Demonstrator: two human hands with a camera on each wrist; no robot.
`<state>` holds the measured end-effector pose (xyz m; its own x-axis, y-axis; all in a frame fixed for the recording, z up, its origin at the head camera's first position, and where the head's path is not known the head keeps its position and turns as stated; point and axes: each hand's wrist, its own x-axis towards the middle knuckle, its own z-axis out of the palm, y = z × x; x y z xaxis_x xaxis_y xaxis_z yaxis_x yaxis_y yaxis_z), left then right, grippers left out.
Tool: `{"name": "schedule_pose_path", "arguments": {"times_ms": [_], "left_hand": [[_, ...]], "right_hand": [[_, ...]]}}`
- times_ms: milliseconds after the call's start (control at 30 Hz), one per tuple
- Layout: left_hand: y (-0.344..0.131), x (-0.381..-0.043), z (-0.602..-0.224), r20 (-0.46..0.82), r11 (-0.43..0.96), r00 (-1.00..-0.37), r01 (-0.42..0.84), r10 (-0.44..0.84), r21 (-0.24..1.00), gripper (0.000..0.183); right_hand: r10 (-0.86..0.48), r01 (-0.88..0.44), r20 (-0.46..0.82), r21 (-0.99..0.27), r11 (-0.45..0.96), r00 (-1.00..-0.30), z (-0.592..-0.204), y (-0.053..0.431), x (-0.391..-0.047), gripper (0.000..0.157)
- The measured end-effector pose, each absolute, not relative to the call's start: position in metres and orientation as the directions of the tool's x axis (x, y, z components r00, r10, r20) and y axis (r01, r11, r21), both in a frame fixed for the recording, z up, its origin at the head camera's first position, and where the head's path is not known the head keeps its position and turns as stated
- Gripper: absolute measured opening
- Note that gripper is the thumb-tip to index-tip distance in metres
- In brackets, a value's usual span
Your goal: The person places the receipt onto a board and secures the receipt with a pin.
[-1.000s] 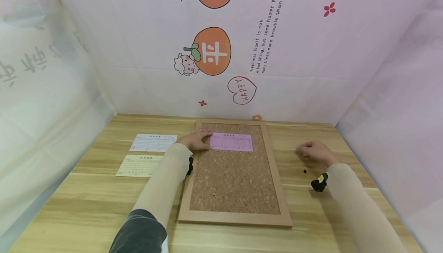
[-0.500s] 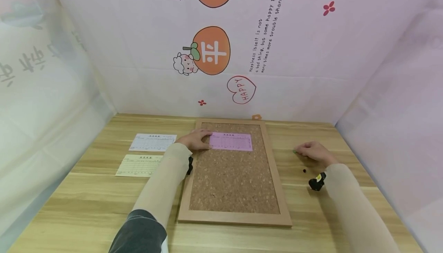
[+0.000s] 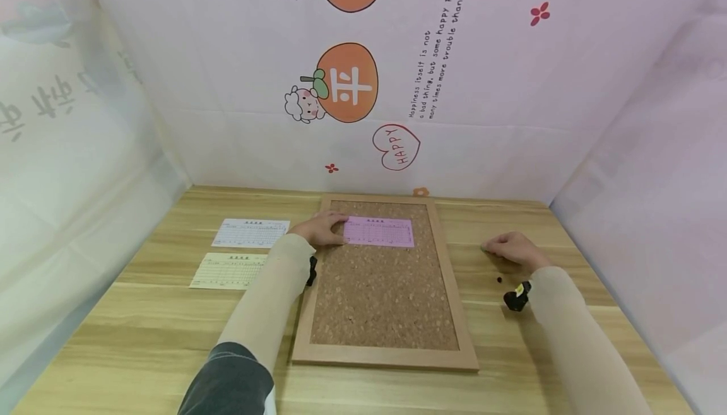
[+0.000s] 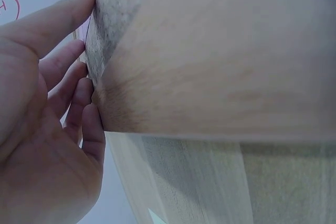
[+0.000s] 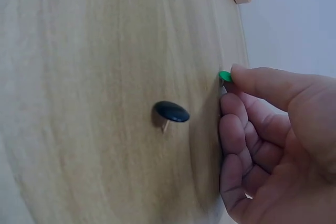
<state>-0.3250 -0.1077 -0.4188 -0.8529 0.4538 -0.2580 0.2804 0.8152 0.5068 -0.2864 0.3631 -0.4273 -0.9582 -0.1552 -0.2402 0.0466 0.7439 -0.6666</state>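
My left hand (image 3: pixel 319 229) rests at the left side of the corkboard (image 3: pixel 386 301), fingertips on the left edge of a pink paper slip (image 3: pixel 379 232). In the left wrist view its thumb and fingers lie spread along the board's frame. Over the table right of the board, my right hand (image 3: pixel 515 248) pinches a green thumbtack (image 5: pixel 225 76) between thumb and index finger, the other fingers curled beneath. The tack's pin is partly visible below its head. Near that hand a black thumbtack (image 5: pixel 172 112) lies on the table, its pin angled down.
Left of the board, a white slip (image 3: pixel 250 233) and a yellow slip (image 3: pixel 227 271) lie on the wooden table (image 3: pixel 130 333); the left forearm covers part of the yellow one. A printed white cloth (image 3: pixel 483 74) hangs behind the table, with cloth on both sides.
My right hand has shifted slightly to the left over the table, wrist and forearm along with it. The left hand and the pink slip have stayed in place.
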Motion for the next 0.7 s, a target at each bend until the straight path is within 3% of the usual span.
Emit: {"name": "schedule_pose_path", "arguments": {"times_ms": [700], "left_hand": [[-0.1071, -0.3235, -0.4162, -0.259, 0.810, -0.855, 0.269, 0.450, 0.520, 0.069]], "right_hand": [[-0.163, 0.074, -0.276, -0.682, 0.728, -0.947, -0.4218, 0.3669, -0.2893, 0.042]]}}
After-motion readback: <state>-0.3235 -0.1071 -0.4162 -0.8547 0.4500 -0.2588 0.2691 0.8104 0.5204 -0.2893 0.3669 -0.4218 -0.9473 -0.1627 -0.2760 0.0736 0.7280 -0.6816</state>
